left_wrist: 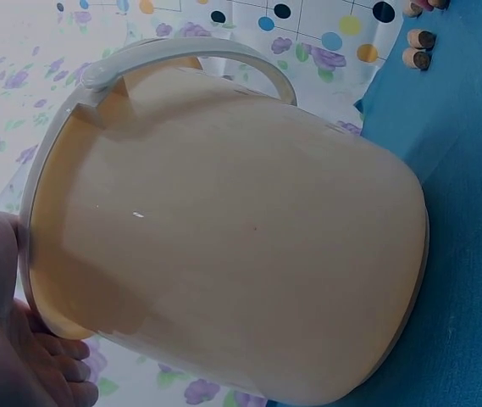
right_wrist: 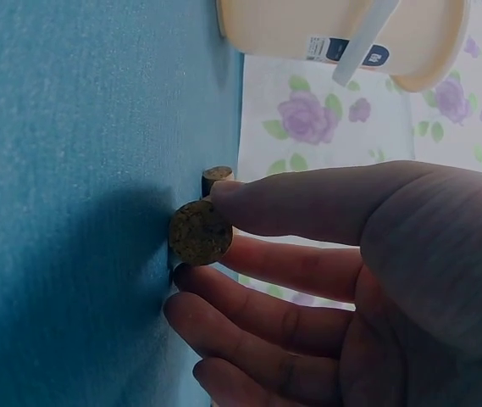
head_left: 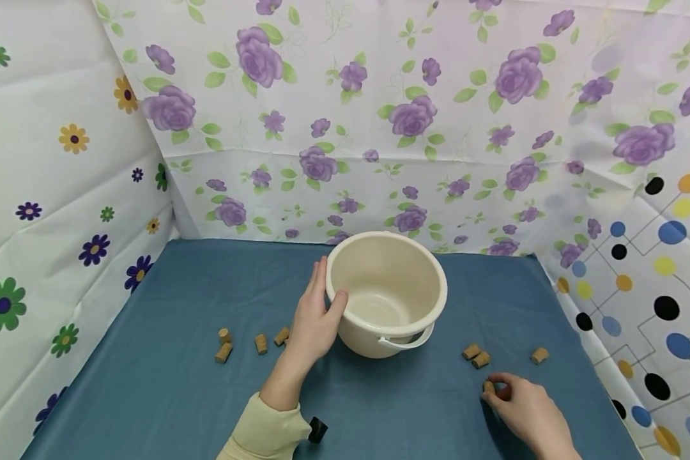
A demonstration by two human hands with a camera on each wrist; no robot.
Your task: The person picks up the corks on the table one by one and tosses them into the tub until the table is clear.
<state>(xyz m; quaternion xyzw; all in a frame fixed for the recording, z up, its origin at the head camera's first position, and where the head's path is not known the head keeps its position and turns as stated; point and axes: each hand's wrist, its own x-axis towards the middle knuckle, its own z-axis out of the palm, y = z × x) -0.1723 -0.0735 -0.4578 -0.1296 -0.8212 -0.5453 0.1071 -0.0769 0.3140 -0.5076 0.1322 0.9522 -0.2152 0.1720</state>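
A cream plastic bucket (head_left: pixel 359 333) with a white handle (head_left: pixel 405 344) stands upright on the blue cloth. My left hand (head_left: pixel 315 322) grips its left rim, the thumb hooked over the edge and the fingers along the outside. In the left wrist view the bucket's side (left_wrist: pixel 249 212) fills most of the picture. At the front right, my right hand (head_left: pixel 526 409) pinches a cork (head_left: pixel 488 387) between thumb and fingers, at the cloth. The right wrist view shows that cork's round end (right_wrist: pixel 200 233) by the thumb tip. No corks show inside the bucket.
Two corks (head_left: pixel 475 355) lie just beyond my right hand, and a single cork (head_left: pixel 540 355) lies farther right. Left of the bucket are several more corks (head_left: pixel 261 344), one partly hidden by my left arm. Flowered sheets (head_left: pixel 351 128) rise behind the blue cloth (head_left: pixel 178 383).
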